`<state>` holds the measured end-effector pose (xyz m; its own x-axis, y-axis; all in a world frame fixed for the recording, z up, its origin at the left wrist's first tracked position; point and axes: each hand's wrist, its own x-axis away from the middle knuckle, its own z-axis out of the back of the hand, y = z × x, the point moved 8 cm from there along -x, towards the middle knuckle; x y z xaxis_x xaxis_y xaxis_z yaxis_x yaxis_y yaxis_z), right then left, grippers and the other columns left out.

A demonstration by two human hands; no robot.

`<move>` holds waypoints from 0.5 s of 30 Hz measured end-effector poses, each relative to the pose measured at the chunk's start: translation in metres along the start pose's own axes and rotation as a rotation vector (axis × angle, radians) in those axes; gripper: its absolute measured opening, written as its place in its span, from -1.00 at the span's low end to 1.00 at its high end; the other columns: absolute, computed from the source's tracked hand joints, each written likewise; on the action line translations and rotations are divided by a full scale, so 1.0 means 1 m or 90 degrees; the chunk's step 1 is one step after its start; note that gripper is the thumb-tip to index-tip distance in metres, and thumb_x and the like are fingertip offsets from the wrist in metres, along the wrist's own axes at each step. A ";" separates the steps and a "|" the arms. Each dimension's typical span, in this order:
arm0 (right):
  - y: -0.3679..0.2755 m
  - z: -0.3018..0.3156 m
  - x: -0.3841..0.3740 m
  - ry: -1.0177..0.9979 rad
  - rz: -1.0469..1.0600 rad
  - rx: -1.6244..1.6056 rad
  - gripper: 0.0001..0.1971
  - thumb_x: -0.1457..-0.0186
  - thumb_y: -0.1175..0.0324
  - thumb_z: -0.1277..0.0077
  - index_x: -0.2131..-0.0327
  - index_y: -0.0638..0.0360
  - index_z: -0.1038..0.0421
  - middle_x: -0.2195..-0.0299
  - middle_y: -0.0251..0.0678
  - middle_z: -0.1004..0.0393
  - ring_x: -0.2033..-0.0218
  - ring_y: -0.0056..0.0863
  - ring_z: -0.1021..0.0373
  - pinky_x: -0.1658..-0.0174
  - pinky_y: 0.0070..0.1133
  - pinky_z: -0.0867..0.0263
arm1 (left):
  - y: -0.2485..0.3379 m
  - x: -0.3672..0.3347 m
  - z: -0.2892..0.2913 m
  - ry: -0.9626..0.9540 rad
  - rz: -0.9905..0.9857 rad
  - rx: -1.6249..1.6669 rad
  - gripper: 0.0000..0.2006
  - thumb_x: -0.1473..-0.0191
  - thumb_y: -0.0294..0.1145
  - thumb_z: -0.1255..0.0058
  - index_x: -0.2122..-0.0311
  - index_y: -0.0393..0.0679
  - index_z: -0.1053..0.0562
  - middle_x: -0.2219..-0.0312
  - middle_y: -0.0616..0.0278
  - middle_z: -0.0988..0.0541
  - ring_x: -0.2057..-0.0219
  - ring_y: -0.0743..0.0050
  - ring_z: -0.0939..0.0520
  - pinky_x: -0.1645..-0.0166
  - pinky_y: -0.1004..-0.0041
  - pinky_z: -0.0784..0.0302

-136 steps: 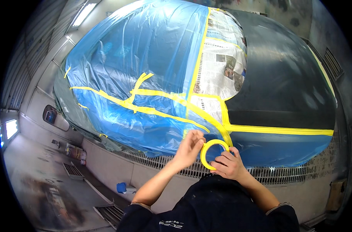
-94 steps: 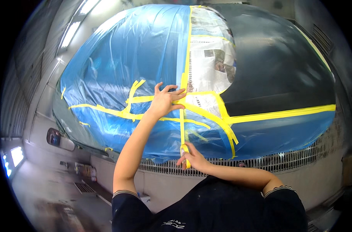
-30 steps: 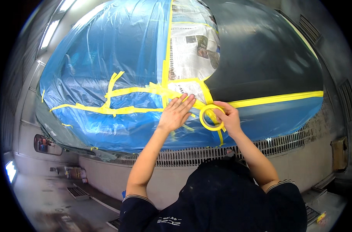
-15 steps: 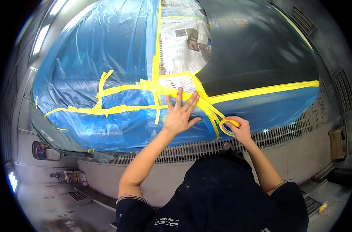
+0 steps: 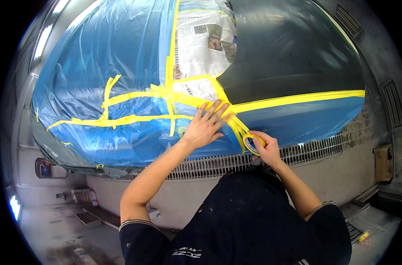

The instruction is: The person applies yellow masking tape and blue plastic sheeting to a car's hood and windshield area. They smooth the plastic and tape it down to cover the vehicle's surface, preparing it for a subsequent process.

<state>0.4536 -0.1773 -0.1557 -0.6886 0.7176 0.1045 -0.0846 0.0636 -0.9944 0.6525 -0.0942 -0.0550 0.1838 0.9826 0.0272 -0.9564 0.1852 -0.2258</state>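
Spread fingers of my left hand point(image 5: 204, 127) lie over a yellow masking tape strip point(image 5: 188, 100) that runs down to the right across the covered car body. The moving fingertips are slightly blurred. My right hand point(image 5: 269, 152) grips a roll of yellow masking tape point(image 5: 246, 147) by its side, right and below my left hand. From the roll, tape reaches up to where several strips meet. Above my left hand is a small newspaper patch point(image 5: 203, 90) edged in yellow. Blue plastic film point(image 5: 99, 70) covers the left part and the lower side of the body.
A dark, matte panel point(image 5: 293, 53) sits at the upper right, bordered below by a tape line point(image 5: 298, 101). More newspaper point(image 5: 201, 44) fills the middle. Between the car and my body runs a slotted floor grate point(image 5: 196, 170). A cardboard box point(image 5: 383, 163) stands far right.
My left hand has slid to the right along the tape strip, toward the roll. My right hand keeps hold of the roll. The whole view has shifted a little.
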 end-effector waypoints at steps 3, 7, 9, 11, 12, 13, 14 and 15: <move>-0.001 -0.006 0.000 -0.030 -0.014 -0.031 -0.70 -0.33 0.34 -0.02 -0.06 0.21 -0.53 0.30 -0.21 -0.65 0.35 -0.61 -0.52 0.21 -0.59 -0.43 | 0.018 0.001 -0.009 -0.003 -0.042 -0.009 -0.18 -0.21 0.10 -0.04 -0.47 0.01 -0.09 -0.48 0.27 -0.08 -0.50 0.18 0.00 -0.48 -0.08 0.08; -0.002 -0.009 0.009 -0.067 -0.014 -0.147 -0.57 -0.40 0.28 0.05 -0.25 0.25 -0.31 0.53 -0.35 -0.50 0.56 -0.69 -0.37 0.42 -0.66 -0.29 | 0.028 -0.002 -0.013 -0.021 -0.049 0.103 -0.18 -0.18 -0.07 -0.13 -0.47 -0.02 -0.08 -0.48 0.26 -0.06 -0.50 0.18 -0.02 -0.52 0.12 0.04; -0.005 -0.013 0.016 -0.089 -0.054 -0.187 -0.54 -0.41 0.27 0.06 -0.28 0.27 -0.25 0.61 -0.39 -0.44 0.60 -0.69 -0.34 0.48 -0.65 -0.27 | 0.028 -0.005 -0.005 -0.038 -0.061 0.063 -0.17 -0.15 -0.13 -0.17 -0.46 -0.01 -0.08 -0.48 0.26 -0.07 -0.49 0.18 -0.03 -0.51 0.14 0.01; -0.004 -0.016 0.021 -0.123 -0.112 -0.160 -0.56 -0.41 0.27 0.06 -0.25 0.29 -0.29 0.64 -0.41 -0.43 0.62 -0.68 -0.34 0.49 -0.63 -0.27 | 0.030 -0.008 0.000 -0.052 -0.058 0.065 -0.16 -0.13 -0.15 -0.19 -0.46 0.02 -0.08 -0.48 0.27 -0.06 -0.49 0.16 -0.02 -0.52 0.13 0.02; 0.010 -0.018 0.019 -0.148 -0.153 -0.082 -0.63 -0.39 0.27 0.03 -0.14 0.29 -0.38 0.67 -0.39 -0.42 0.66 -0.65 -0.33 0.51 -0.60 -0.28 | 0.031 -0.008 0.000 -0.070 -0.046 0.071 -0.15 -0.13 -0.15 -0.19 -0.47 0.06 -0.08 -0.48 0.28 -0.05 -0.50 0.16 -0.01 -0.52 0.12 0.02; 0.013 -0.019 0.016 -0.141 -0.145 -0.039 -0.67 -0.39 0.28 0.03 -0.10 0.28 -0.38 0.67 -0.40 -0.40 0.67 -0.66 -0.31 0.53 -0.61 -0.25 | 0.034 -0.007 0.000 -0.089 -0.035 0.078 -0.14 -0.12 -0.15 -0.20 -0.47 0.10 -0.07 -0.49 0.29 -0.03 -0.50 0.15 0.00 -0.52 0.11 0.03; 0.013 -0.019 0.014 -0.131 -0.136 0.007 -0.70 -0.38 0.29 0.02 -0.06 0.27 -0.39 0.68 -0.42 -0.38 0.68 -0.68 -0.30 0.56 -0.62 -0.22 | 0.036 -0.006 -0.002 -0.105 -0.026 0.086 -0.13 -0.11 -0.15 -0.21 -0.48 0.14 -0.06 -0.49 0.30 -0.02 -0.50 0.14 0.01 -0.52 0.11 0.04; 0.013 -0.019 0.013 -0.121 -0.128 0.052 -0.74 -0.37 0.30 0.01 -0.01 0.26 -0.40 0.69 -0.43 -0.37 0.70 -0.69 -0.28 0.58 -0.63 -0.18 | 0.037 -0.006 -0.003 -0.109 -0.023 0.070 -0.13 -0.11 -0.17 -0.20 -0.48 0.18 -0.05 -0.49 0.31 0.00 -0.50 0.14 0.02 -0.52 0.10 0.05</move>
<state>0.4576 -0.1542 -0.1674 -0.7743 0.5530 0.3078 -0.2851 0.1294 -0.9497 0.6168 -0.0936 -0.0664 0.1863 0.9617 0.2012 -0.9706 0.2119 -0.1139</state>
